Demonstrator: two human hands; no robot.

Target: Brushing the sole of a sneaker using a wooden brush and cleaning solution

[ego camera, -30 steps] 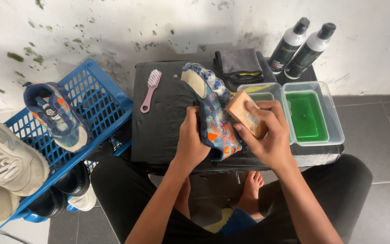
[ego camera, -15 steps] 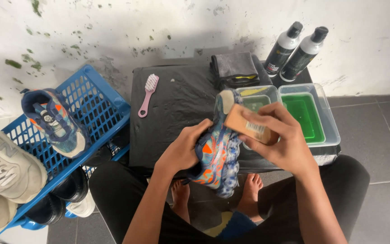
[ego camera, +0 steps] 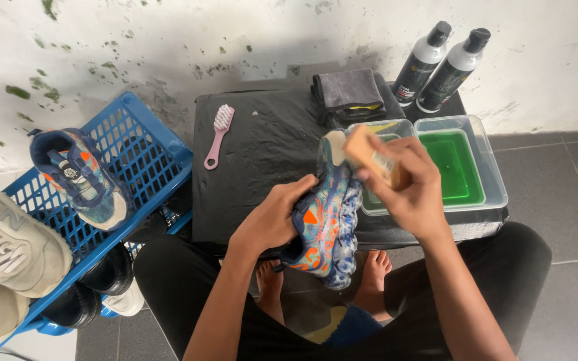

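Note:
My left hand (ego camera: 274,217) grips a small blue and orange patterned shoe (ego camera: 326,214), held on its side with the toe pointing away from me, over my lap at the near edge of the black-covered table (ego camera: 262,147). My right hand (ego camera: 409,187) holds a tan wooden brush block (ego camera: 369,155) against the shoe's pale toe end. Just behind my right hand stand two clear plastic tubs, the right tub (ego camera: 466,167) filled with green liquid.
A pink brush (ego camera: 219,134) lies on the black table. A folded grey cloth (ego camera: 349,93) and two dark spray bottles (ego camera: 439,63) stand at the back. A blue plastic rack (ego camera: 135,154) at left carries a matching shoe (ego camera: 78,177) and white sneakers (ego camera: 5,247).
The shoe has been drawn off the table toward my lap and turned on its side. My right hand with the brush moved up to the toe end.

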